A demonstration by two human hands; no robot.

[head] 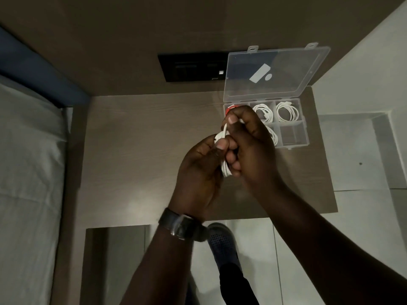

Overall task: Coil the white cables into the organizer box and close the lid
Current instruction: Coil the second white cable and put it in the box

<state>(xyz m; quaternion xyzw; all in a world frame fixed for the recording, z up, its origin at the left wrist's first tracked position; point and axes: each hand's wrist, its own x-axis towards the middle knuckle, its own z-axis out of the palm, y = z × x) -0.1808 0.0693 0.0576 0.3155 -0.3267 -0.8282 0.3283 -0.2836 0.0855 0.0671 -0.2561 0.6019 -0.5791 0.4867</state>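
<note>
Your left hand [201,164], the one with the wristwatch [179,225], is closed around a small bundle of white cable [225,170], held in the air just short of the organizer box [290,145] and over the wooden table [136,139]. Keep that thumb pressed on the loops so the coil cannot spring apart. Your right hand [246,137] is pinched on the loose end of the same cable, thumb on top, partly hiding the box's near-left compartment. Feed that end round the bundle in even turns and tuck the tip under, small enough to fit one cell. Behind your right hand something red [228,110] shows in the far-left cell. The far-middle cell holds a coiled cable [264,112], the far-right cell another coil [287,112], and a third coil [273,135] lies in the near-middle cell. The near-right compartment [291,134] looks free, likely the best spot. The clear lid [312,89] stands open behind the box; leave it until this coil is seated flat.
</note>
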